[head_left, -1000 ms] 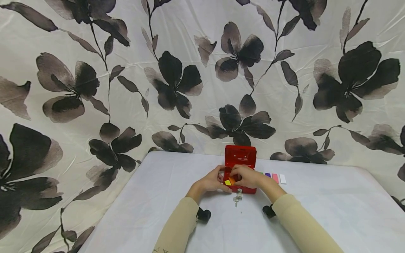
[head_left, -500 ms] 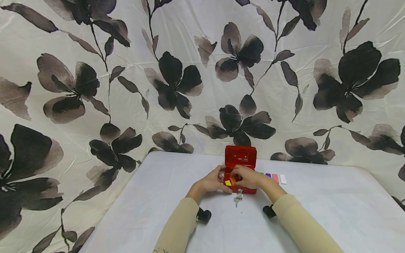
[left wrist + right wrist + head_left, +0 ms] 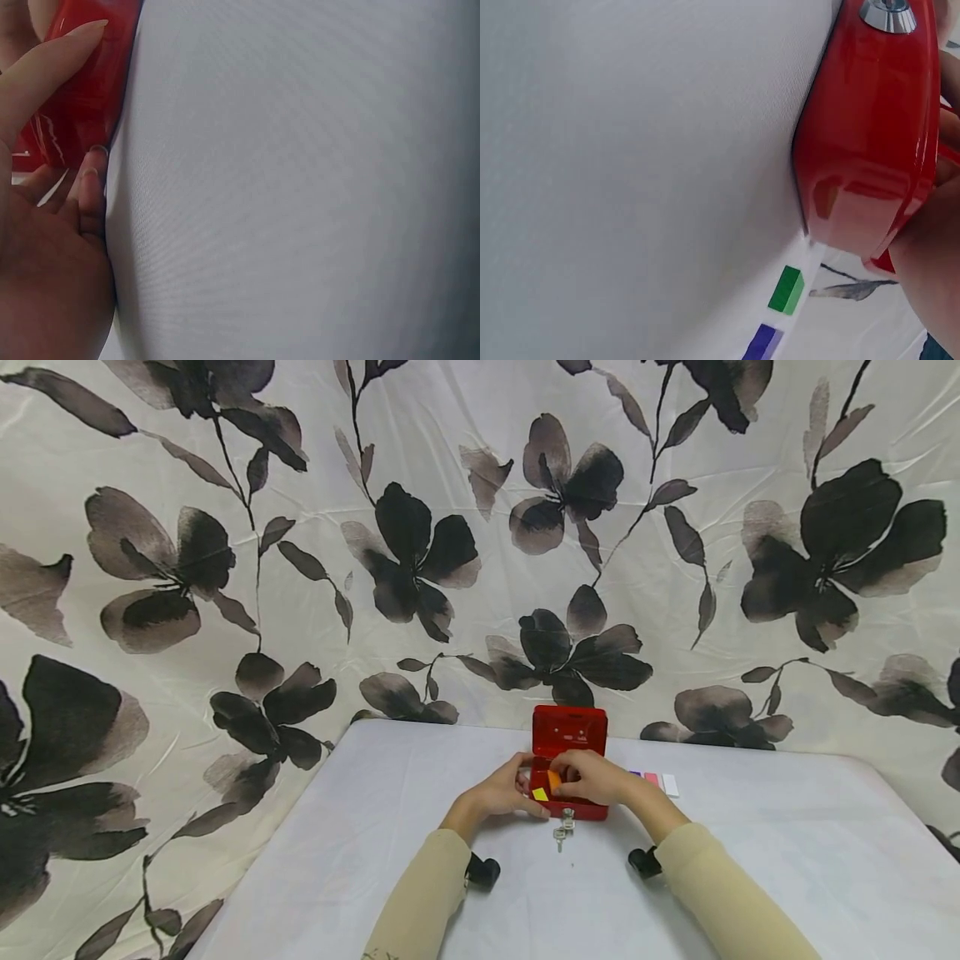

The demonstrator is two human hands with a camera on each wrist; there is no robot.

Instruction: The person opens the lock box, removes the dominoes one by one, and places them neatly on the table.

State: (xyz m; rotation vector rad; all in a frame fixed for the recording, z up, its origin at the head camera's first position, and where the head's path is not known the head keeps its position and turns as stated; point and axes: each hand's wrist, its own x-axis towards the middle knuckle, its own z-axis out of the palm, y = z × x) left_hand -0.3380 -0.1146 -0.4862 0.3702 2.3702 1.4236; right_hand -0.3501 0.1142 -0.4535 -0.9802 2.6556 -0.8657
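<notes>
A small red metal box [image 3: 588, 812] stands on the table with its lid [image 3: 570, 727] raised at the back. My left hand [image 3: 495, 791] holds its left side, thumb along the front wall; the left wrist view shows fingers [image 3: 91, 191] at the bottom edge. Inside the box, my right hand [image 3: 596, 778] pinches an orange block [image 3: 554, 781] between thumb and fingers. Beside that lies a yellow block [image 3: 540, 794] at the box's left front. My right hand hides the box's right interior; in the right wrist view the box wall [image 3: 862, 142] covers its fingertips.
Keys [image 3: 559, 835] hang from the front lock onto the white table [image 3: 555, 910]. Right of the box, purple [image 3: 635, 773], pink [image 3: 652, 778] and white [image 3: 671, 785] blocks lie in a row, with a green block [image 3: 787, 290] nearest the box. A floral cloth [image 3: 450, 693] hangs behind.
My right hand and forearm have shifted slightly right, and the orange block has moved a little right and back inside the box. My left hand and the box have stayed put.
</notes>
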